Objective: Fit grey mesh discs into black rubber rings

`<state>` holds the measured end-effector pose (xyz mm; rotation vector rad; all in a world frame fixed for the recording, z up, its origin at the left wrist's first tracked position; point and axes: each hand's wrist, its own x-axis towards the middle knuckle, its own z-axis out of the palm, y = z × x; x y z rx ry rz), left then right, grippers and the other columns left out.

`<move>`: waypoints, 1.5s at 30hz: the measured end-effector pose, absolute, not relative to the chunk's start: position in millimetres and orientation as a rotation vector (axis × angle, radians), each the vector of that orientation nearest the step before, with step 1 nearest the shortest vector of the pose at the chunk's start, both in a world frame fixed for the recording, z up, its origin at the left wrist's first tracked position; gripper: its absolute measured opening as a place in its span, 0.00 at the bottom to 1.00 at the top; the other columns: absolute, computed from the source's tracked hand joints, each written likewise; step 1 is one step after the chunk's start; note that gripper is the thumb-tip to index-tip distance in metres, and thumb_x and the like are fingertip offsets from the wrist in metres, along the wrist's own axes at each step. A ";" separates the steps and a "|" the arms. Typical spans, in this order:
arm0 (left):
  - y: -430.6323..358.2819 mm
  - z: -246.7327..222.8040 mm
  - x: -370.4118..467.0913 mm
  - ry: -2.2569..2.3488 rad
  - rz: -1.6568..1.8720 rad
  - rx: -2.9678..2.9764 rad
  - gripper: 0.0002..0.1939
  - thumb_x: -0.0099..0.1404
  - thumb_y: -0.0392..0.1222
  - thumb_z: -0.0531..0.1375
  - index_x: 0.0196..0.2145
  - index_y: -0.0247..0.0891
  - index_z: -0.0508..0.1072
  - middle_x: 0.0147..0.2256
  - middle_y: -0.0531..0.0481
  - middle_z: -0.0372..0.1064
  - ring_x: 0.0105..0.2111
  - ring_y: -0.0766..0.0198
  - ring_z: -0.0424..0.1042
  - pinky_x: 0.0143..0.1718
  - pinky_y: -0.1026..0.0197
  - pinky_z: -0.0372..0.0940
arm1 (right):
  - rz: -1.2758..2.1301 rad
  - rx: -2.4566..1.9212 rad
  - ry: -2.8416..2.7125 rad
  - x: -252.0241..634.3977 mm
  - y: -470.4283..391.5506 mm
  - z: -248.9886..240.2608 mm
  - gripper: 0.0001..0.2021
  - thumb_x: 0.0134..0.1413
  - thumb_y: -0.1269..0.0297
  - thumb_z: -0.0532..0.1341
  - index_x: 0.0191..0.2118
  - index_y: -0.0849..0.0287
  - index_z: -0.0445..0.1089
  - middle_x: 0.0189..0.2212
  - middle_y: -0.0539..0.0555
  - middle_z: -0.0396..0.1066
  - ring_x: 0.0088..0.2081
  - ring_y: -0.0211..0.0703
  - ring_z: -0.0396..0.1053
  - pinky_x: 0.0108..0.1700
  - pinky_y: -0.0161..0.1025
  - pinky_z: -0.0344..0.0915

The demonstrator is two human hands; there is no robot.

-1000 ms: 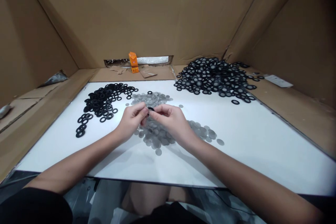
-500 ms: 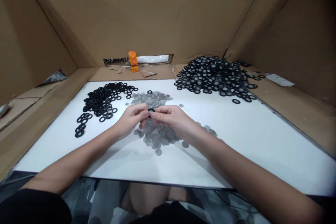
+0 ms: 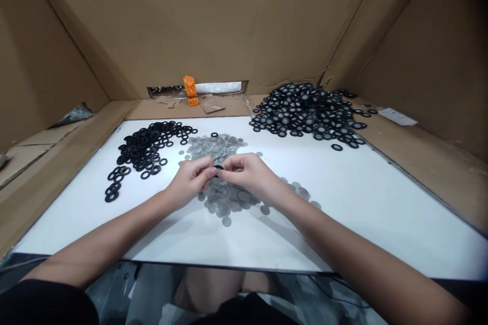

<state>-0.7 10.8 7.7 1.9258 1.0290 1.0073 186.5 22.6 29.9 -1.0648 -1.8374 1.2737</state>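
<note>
Between the fingertips of both hands is a black ring [image 3: 218, 167], held just above the grey discs. My left hand [image 3: 193, 176] pinches its left side, and my right hand [image 3: 244, 170] grips its right side with thumb and fingers. The fingers cover much of the ring, so I cannot tell whether a disc sits inside it. Thin round grey discs [image 3: 229, 198] lie spread under and around the hands, some farther back. One loose black ring [image 3: 214, 134] rests on the far discs.
A heap of black rings [image 3: 143, 142] lies at the left of the white tabletop [image 3: 366, 203]. At the back right is a larger pile of black rings with grey centres [image 3: 301, 109]. Cardboard walls [image 3: 213, 20] surround the table, with a small orange box [image 3: 190, 90] by a slot.
Both hands stay together on the ring, with slight shifts of the fingers. The whole view has moved a little, so the piles appear slightly farther left.
</note>
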 end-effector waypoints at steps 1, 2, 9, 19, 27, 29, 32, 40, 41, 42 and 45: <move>10.6 8.4 -1.7 1.056 1.009 1.991 0.20 0.68 0.51 0.53 0.22 0.38 0.58 0.16 0.57 0.59 0.18 0.70 0.59 0.22 0.66 0.54 | 1.238 -1.062 -1.837 184.3 20.9 28.3 0.10 0.48 0.59 0.64 0.24 0.59 0.72 0.21 0.49 0.67 0.24 0.37 0.62 0.26 0.35 0.55; 10.7 8.8 -2.8 1.077 1.010 2.049 0.20 0.68 0.50 0.53 0.21 0.38 0.58 0.16 0.57 0.59 0.18 0.70 0.59 0.23 0.66 0.54 | 1.208 -1.060 -1.830 182.4 19.3 26.8 0.09 0.48 0.60 0.64 0.24 0.59 0.72 0.21 0.49 0.67 0.24 0.37 0.62 0.27 0.35 0.56; 12.5 3.9 -3.9 1.045 1.055 1.868 0.22 0.69 0.53 0.51 0.21 0.38 0.58 0.15 0.57 0.59 0.17 0.70 0.58 0.21 0.65 0.54 | 1.498 -1.013 -1.616 179.9 18.1 21.7 0.12 0.46 0.56 0.67 0.27 0.61 0.74 0.21 0.48 0.66 0.23 0.34 0.59 0.25 0.34 0.54; 9.0 3.7 1.8 0.865 1.105 1.514 0.19 0.67 0.56 0.54 0.29 0.38 0.61 0.22 0.56 0.64 0.19 0.70 0.63 0.20 0.66 0.58 | 1.686 -0.996 -1.273 176.5 13.7 27.5 0.14 0.44 0.54 0.69 0.32 0.60 0.77 0.31 0.53 0.74 0.31 0.37 0.68 0.39 0.38 0.64; 7.1 3.4 -1.7 0.960 1.050 1.669 0.17 0.68 0.52 0.54 0.28 0.37 0.61 0.21 0.56 0.62 0.20 0.70 0.64 0.22 0.66 0.59 | 1.574 -1.012 -1.573 184.1 23.3 23.7 0.12 0.44 0.55 0.68 0.26 0.59 0.73 0.22 0.48 0.68 0.25 0.35 0.61 0.28 0.35 0.57; 6.8 6.6 -2.9 0.984 0.991 1.787 0.17 0.69 0.53 0.52 0.28 0.38 0.61 0.21 0.56 0.62 0.21 0.69 0.63 0.23 0.66 0.59 | 1.545 -1.019 -1.675 188.6 26.5 24.4 0.11 0.44 0.55 0.68 0.27 0.58 0.72 0.23 0.48 0.67 0.24 0.35 0.60 0.27 0.35 0.54; 5.7 11.0 -3.0 1.019 0.920 1.920 0.18 0.69 0.52 0.51 0.27 0.38 0.61 0.21 0.55 0.62 0.21 0.69 0.62 0.24 0.65 0.58 | 1.577 -1.060 -1.745 194.0 29.4 27.5 0.11 0.44 0.56 0.68 0.27 0.57 0.72 0.22 0.47 0.66 0.24 0.35 0.60 0.25 0.34 0.54; 0.2 6.8 6.5 0.985 0.916 1.725 0.17 0.69 0.53 0.50 0.30 0.38 0.61 0.22 0.55 0.63 0.19 0.70 0.63 0.20 0.68 0.57 | 1.638 -1.098 -1.663 194.8 30.7 28.5 0.08 0.41 0.60 0.70 0.27 0.58 0.74 0.22 0.48 0.69 0.23 0.34 0.61 0.25 0.34 0.55; -0.2 5.6 6.8 0.964 0.931 1.692 0.17 0.69 0.53 0.51 0.30 0.38 0.60 0.22 0.56 0.63 0.19 0.71 0.63 0.20 0.68 0.56 | 1.611 -1.092 -1.647 194.5 30.4 27.6 0.08 0.41 0.60 0.70 0.27 0.58 0.75 0.22 0.48 0.69 0.23 0.34 0.61 0.25 0.34 0.56; -0.3 4.6 6.7 0.946 0.952 1.665 0.17 0.69 0.53 0.52 0.30 0.38 0.60 0.22 0.56 0.63 0.19 0.71 0.62 0.20 0.68 0.56 | 1.589 -1.082 -1.638 194.4 30.2 26.8 0.08 0.42 0.59 0.70 0.28 0.58 0.75 0.22 0.48 0.69 0.23 0.34 0.62 0.25 0.34 0.56; 0.5 3.1 4.6 0.915 1.008 1.643 0.17 0.68 0.53 0.53 0.28 0.37 0.60 0.20 0.57 0.61 0.18 0.72 0.61 0.19 0.69 0.56 | 1.574 -1.077 -1.663 195.6 29.4 26.4 0.10 0.42 0.57 0.70 0.29 0.59 0.77 0.23 0.49 0.70 0.24 0.35 0.63 0.26 0.34 0.57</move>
